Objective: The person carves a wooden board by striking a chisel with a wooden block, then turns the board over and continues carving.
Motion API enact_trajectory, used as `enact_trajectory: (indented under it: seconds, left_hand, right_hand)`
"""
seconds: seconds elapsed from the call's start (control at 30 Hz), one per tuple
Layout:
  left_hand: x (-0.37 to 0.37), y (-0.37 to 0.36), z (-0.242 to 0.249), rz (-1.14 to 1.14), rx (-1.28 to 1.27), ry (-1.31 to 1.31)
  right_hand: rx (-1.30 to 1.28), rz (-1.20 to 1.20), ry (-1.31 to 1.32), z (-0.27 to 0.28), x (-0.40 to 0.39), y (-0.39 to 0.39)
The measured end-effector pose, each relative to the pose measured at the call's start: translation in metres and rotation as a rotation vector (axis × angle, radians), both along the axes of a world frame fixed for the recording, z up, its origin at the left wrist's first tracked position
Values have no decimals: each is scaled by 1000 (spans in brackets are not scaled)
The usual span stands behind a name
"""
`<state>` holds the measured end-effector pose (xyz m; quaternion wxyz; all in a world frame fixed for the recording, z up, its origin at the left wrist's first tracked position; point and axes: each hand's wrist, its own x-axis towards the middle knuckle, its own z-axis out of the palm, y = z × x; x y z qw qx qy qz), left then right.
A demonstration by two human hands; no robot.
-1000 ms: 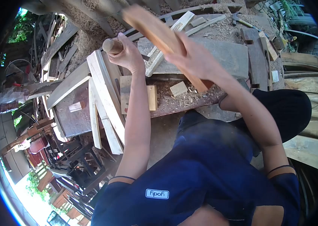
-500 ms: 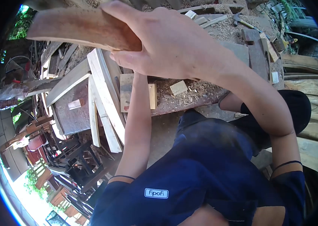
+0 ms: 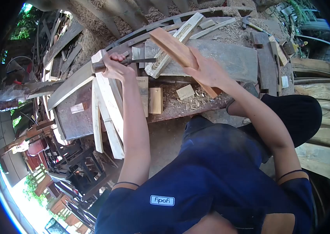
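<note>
Now the left grip [image 3: 114,69] is wrapped around a chisel [image 3: 142,60], its blade pointing toward the right grip [image 3: 208,71], which is clamped on a thick wooden batten [image 3: 175,47]. Between the grips, slotted timber [image 3: 188,28] lies slanted across the desk [image 3: 175,110].

A person's left hand [image 3: 115,69] clenches just off the left end of a grey board [image 3: 235,58], fingers curled in a firm grip with the hand angled leftward from the wrist. The left arm [image 3: 134,128] reaches forward, only slightly bent, its forearm lying to the left of the board. The right hand [image 3: 208,71], its back turned toward the camera, shows over the board, gripping with digits visible on both sides of the hold. The right arm [image 3: 259,116] bends clearly at the elbow, which sits on the near side of the board, beyond its right end. Both forearms are bare.
</note>
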<state>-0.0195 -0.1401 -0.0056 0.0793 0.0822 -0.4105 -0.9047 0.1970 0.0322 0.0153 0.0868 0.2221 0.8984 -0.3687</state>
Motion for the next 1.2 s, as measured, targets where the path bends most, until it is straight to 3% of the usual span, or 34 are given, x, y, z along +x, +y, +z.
enact_trajectory:
  seconds: [0.13, 0.3, 0.4, 0.5, 0.67, 0.87, 0.97, 1.1, 1.13, 1.17, 1.2]
  left_hand:
    - [-10, -10, -4, 140, 48, -172]
    - [-6, -17, 11, 104, 137, -83]
    - [8, 1, 20, 43, -95, 85]
    - [16, 10, 21, -78, -148, 138]
    - [21, 20, 26, -60, -195, 171]
    - [23, 45, 17, -35, -434, 275]
    - [29, 55, 16, -10, -463, 323]
    - [30, 49, 6, -80, -573, 281]
    - [24, 49, -7, 26, -620, 434]
    - [-32, 67, -83, 161, -22, 57]
    - [-14, 50, -86, 110, -501, 246]
  right_hand:
    - [122, 14, -74, -17, 12, -7]
    - [151, 13, -110, -14, 13, -7]
    - [149, 19, -79, -18, 11, -9]
    - [158, 4, -87, -16, 12, -10]
    - [156, 11, -77, -20, 13, -8]
    - [120, 1, -88, -15, 12, -6]
    - [30, 0, -99, -2, 1, 3]
    - [-153, -3, 364, 81, -33, -2]
    - [-153, 34, 435, 112, -42, -5]
    - [-149, 72, 508, 134, -49, -10]
    - [-148, 72, 511, 141, -57, -17]
